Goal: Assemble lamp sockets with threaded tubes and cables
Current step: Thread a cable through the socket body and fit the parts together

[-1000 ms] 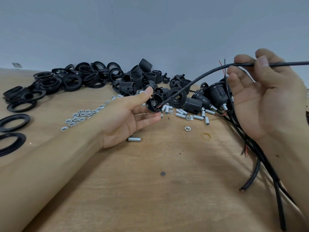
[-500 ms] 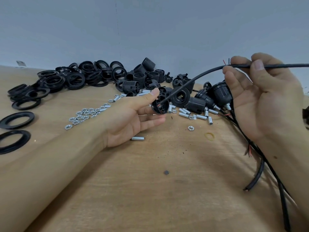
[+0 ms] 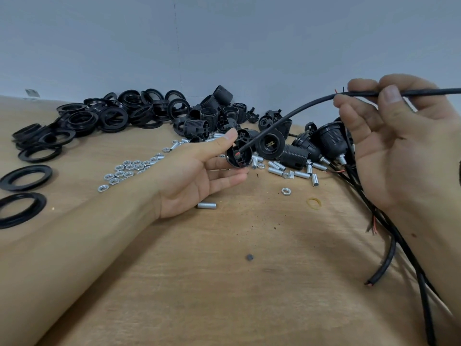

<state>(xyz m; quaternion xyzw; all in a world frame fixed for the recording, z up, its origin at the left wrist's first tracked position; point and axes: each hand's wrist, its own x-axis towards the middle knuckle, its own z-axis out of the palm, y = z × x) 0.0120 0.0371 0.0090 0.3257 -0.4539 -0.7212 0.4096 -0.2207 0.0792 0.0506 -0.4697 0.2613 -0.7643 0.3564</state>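
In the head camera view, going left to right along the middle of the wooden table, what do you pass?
Two flat black plastic rings → scattered silver hex nuts → left hand holding a black socket cap → small silver threaded tubes → yellow rubber band → right hand pinching a black cable.

Cable (image 3: 294,113) cut off at right edge past right hand (image 3: 399,146). Cable tip buried inside socket cap (image 3: 238,156), seating unreadable. Left-hand (image 3: 197,176) fingertips hidden behind cap. Rings (image 3: 15,211) clipped at left edge.
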